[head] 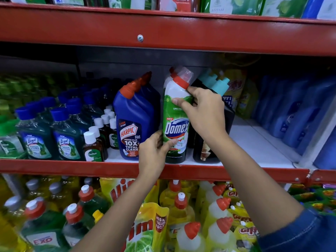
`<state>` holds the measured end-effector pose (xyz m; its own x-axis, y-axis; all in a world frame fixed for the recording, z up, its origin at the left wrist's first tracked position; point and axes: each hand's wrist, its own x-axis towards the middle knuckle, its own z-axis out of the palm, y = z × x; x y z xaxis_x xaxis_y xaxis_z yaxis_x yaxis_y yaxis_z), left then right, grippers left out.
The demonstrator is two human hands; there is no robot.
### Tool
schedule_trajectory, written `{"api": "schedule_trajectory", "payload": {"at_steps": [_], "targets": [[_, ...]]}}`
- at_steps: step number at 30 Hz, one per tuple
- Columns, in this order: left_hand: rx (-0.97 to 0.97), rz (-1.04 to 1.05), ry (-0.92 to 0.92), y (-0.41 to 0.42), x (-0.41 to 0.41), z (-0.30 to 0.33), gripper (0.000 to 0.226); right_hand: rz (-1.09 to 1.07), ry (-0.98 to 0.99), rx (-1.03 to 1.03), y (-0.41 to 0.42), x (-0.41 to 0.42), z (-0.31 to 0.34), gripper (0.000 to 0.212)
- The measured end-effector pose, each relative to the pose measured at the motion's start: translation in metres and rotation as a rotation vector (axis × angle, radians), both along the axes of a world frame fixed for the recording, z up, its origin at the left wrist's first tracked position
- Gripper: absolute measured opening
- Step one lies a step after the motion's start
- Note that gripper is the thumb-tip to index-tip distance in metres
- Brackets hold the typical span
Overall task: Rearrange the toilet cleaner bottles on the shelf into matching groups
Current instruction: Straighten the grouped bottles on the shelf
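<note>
On the red metal shelf point(76, 167), your white-and-green plastic Domex bottle point(176, 124) stands upright between the blue Harpic bottle with a red cap point(133, 122) and a black bottle with a teal cap point(213, 135). Your right hand point(203, 113) wraps its neck; your left hand point(154, 151) pinches its lower edge.

Black bottle point(214, 142) mostly hidden behind right hand point(205, 113); far-right blue bottles point(298, 113) blurred.
</note>
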<state>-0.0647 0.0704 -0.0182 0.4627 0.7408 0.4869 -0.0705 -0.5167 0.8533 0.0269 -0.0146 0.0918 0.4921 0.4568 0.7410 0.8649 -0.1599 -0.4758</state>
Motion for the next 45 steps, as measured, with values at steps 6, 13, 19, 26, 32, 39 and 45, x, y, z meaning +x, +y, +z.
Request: {"api": "schedule_trajectory", "payload": {"at_steps": [6,13,19,26,32,39,45], "targets": [[0.004,-0.036,-0.033,-0.003,-0.012,0.006,0.052,0.078,0.085,0.196,0.001,-0.003,-0.006,0.053],[0.14,0.253,-0.186,0.018,-0.063,0.016,0.026,0.265,-0.131,0.37,0.018,-0.042,-0.005,0.035],[0.129,0.318,-0.042,0.051,-0.076,0.01,0.048,0.391,0.151,-0.039,0.066,-0.062,-0.02,0.056],[-0.015,0.179,0.04,0.062,-0.075,0.0,0.049,0.173,-0.021,-0.213,0.088,-0.059,-0.027,0.037],[-0.01,0.172,0.029,0.064,-0.076,0.001,0.053,0.13,-0.08,-0.235,0.088,-0.059,-0.025,0.036],[0.028,0.176,0.021,0.065,-0.077,-0.002,0.047,0.127,-0.128,-0.23,0.083,-0.064,-0.025,0.036],[0.07,0.182,0.047,0.063,-0.079,-0.001,0.048,0.125,-0.134,-0.204,0.082,-0.064,-0.029,0.037]]}}
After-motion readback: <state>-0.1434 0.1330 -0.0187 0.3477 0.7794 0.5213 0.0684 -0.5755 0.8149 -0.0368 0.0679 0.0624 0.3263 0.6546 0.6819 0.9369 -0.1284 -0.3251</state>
